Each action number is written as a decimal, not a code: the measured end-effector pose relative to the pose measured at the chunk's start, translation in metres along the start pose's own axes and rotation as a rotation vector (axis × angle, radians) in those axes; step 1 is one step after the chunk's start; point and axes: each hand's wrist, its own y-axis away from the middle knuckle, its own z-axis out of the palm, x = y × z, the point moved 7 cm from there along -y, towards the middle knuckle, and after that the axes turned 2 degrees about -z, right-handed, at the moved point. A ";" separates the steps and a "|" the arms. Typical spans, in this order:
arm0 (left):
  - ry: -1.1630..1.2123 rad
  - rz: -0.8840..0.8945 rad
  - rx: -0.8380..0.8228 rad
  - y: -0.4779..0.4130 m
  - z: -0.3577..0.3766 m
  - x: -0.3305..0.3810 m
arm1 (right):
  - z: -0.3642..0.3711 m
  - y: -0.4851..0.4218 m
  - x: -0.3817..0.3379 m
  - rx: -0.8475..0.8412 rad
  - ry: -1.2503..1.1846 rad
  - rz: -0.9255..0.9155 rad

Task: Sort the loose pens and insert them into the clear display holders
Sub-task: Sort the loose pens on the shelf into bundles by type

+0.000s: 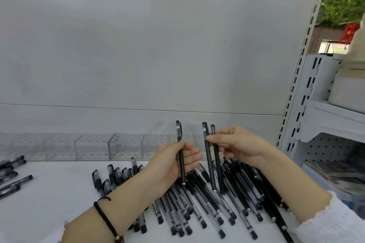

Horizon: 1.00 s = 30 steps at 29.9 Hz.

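Sorting step, seen from beside the person. The left hand (173, 162) holds one black-barrelled pen (182, 165) upright, cap uppermost, its grip closed round the barrel between thumb and curled fingers. The right hand (237, 144) pinches a pair of pens (209, 163) of seemingly the same kind, side by side and also cap up, just apart from the left one. All three are lifted above the pile of loose pens (197, 203) on the white shelf (59, 183).

The step in hand appears to be gathering like pens into one bundle; none has yet gone into the clear display holders (90, 146), which stand in a row along the back panel, beyond the hands.

The next move probably calls for joining the three pens in one hand, then carrying them forward and lowering them into the holes of a holder.

Count: three pens held, one left and two right. The pile holds dozens, clear-barrelled and black mixed, overlapping too much for an exact figure. A smaller group (11, 173) lies at the far left, several pens, partly cut off. Holders: at least five, their joints hard to make out.
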 end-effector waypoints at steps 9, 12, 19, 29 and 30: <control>-0.161 -0.062 -0.207 0.005 0.016 -0.008 | 0.010 0.003 -0.007 0.027 -0.068 -0.069; -0.184 -0.064 -0.270 0.007 0.021 -0.012 | 0.013 0.002 -0.007 0.042 -0.073 -0.074; -0.177 -0.099 -0.188 0.006 0.018 -0.014 | 0.018 -0.002 -0.005 0.057 0.054 -0.134; -0.084 0.098 0.157 -0.002 -0.027 0.027 | 0.024 0.005 -0.006 0.015 0.460 -0.213; -0.109 0.111 0.163 -0.002 -0.027 0.028 | 0.029 0.006 -0.004 -0.026 0.534 -0.225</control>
